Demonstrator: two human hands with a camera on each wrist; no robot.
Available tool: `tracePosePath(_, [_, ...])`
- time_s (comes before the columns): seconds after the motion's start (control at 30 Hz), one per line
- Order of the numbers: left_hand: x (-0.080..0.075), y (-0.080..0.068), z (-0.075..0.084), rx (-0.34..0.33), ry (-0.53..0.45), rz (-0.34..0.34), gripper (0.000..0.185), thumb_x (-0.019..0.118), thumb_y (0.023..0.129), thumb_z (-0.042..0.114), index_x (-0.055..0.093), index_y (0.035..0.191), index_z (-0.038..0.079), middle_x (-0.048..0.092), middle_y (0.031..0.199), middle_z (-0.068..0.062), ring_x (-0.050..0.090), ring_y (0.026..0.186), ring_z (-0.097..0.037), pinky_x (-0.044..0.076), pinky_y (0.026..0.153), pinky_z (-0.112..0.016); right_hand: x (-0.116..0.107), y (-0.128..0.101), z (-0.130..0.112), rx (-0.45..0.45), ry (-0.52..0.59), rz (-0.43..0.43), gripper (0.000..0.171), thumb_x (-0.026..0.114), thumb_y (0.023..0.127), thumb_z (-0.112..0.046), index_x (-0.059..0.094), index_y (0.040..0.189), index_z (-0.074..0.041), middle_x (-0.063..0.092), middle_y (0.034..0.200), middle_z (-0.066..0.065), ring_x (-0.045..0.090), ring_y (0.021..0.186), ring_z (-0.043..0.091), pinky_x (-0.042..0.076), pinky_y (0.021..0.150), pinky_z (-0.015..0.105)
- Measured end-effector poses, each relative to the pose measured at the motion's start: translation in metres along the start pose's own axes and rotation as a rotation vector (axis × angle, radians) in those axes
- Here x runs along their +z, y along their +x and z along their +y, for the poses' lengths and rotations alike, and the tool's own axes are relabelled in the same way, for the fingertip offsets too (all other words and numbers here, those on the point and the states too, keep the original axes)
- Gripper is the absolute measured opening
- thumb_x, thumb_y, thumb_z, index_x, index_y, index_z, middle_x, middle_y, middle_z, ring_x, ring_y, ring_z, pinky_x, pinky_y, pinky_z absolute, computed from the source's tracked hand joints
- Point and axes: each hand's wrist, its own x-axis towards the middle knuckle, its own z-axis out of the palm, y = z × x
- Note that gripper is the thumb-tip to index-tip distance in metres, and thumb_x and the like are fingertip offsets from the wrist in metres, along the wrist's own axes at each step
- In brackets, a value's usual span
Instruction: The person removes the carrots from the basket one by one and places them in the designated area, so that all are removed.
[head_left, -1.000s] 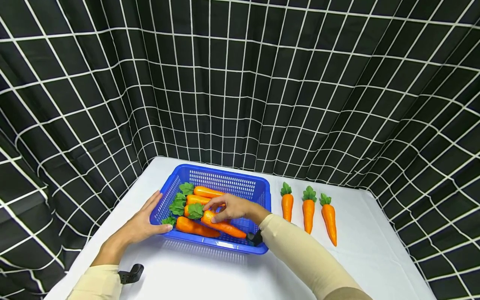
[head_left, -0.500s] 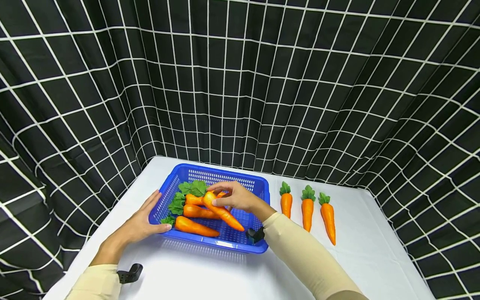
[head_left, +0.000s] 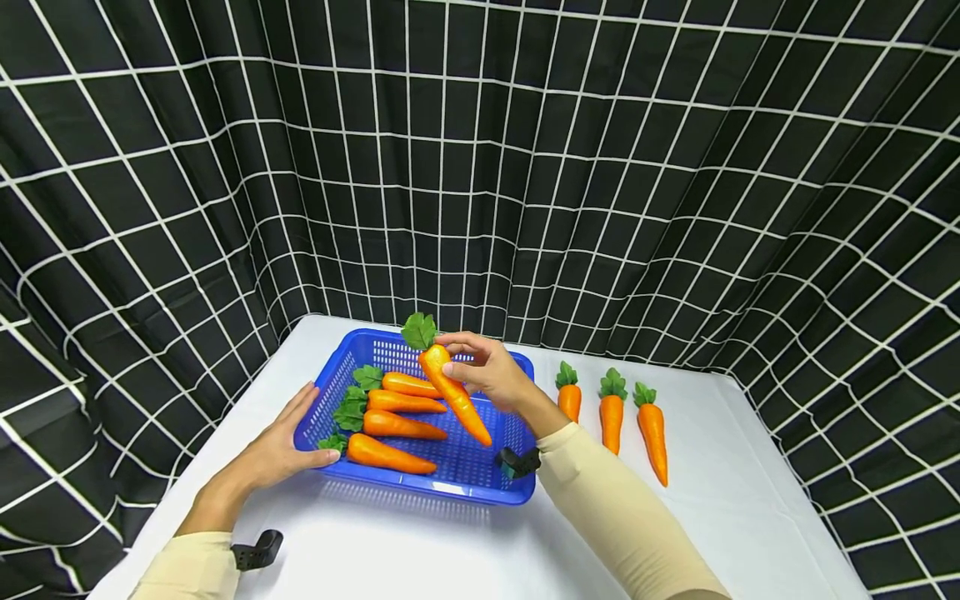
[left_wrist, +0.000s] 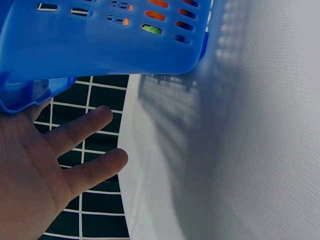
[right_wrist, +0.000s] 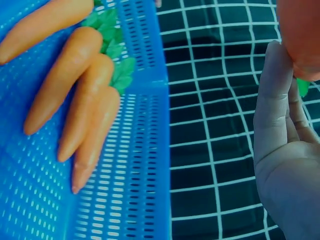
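Note:
My right hand (head_left: 495,377) pinches a carrot (head_left: 453,392) near its leafy top, above the blue plastic basket (head_left: 465,462). The carrot tilts, its green leaves up and its tip pointing down to the right. In the right wrist view only part of this carrot (right_wrist: 305,35) shows, beside the fingers. Several other carrots (head_left: 393,425) lie in a row in the basket, leaves toward its left wall. At the basket's left front corner rests my left hand (head_left: 273,454), fingers spread along the left side and thumb at the front rim. The left wrist view shows its straight fingers (left_wrist: 95,172).
Three carrots (head_left: 611,417) lie side by side on the white table (head_left: 720,500), right of the basket; my right forearm covers part of the leftmost one. A black cloth with a white grid (head_left: 480,167) hangs around the back and sides.
My right hand has lifted the carrot up from among the others, above the basket, and its leaves now stand past the back rim. The left hand stays at the basket's corner.

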Motion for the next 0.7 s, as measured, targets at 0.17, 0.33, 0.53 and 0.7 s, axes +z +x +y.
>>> tracePosePath(0.17, [0.001, -0.001, 0.0, 0.005, -0.002, 0.003, 0.106, 0.081, 0.076, 0.031, 0.014, 0.154, 0.003, 0.003, 0.159, -0.018, 0.009, 0.139, -0.049, 0.013, 0.102, -0.071, -0.004, -0.005, -0.008, -0.009, 0.032, 0.029, 0.044, 0.063, 0.091, -0.003, 0.053, 0.134, 0.0, 0.053, 0.121, 0.022, 0.062, 0.099, 0.036, 0.053, 0.076, 0.053])
tracePosePath(0.33, [0.001, 0.0, 0.0, 0.006, -0.001, 0.006, 0.106, 0.081, 0.076, 0.031, 0.014, 0.154, 0.003, 0.003, 0.159, -0.019, 0.01, 0.139, -0.049, 0.014, 0.102, -0.071, -0.009, -0.009, -0.013, -0.063, 0.054, 0.046, 0.047, 0.063, 0.089, -0.001, 0.052, 0.135, 0.0, 0.052, 0.119, 0.024, 0.062, 0.1, 0.037, 0.053, 0.077, 0.054])
tracePosePath(0.53, [0.001, 0.0, 0.0, 0.007, -0.003, 0.005, 0.107, 0.081, 0.076, 0.031, 0.014, 0.154, 0.003, 0.003, 0.159, -0.019, 0.01, 0.139, -0.049, 0.014, 0.102, -0.07, -0.02, -0.018, -0.023, -0.148, 0.051, 0.079, 0.044, 0.067, 0.089, -0.004, 0.055, 0.132, -0.001, 0.054, 0.115, 0.023, 0.064, 0.097, 0.035, 0.055, 0.075, 0.049])
tracePosePath(0.7, [0.001, -0.001, 0.0, 0.006, 0.004, 0.004, 0.106, 0.081, 0.076, 0.032, 0.015, 0.154, 0.003, 0.002, 0.159, -0.019, 0.01, 0.139, -0.049, 0.014, 0.102, -0.071, -0.03, -0.028, -0.036, -0.203, 0.052, 0.106, 0.04, 0.066, 0.09, -0.004, 0.061, 0.129, -0.008, 0.054, 0.112, 0.021, 0.065, 0.092, 0.032, 0.056, 0.073, 0.043])
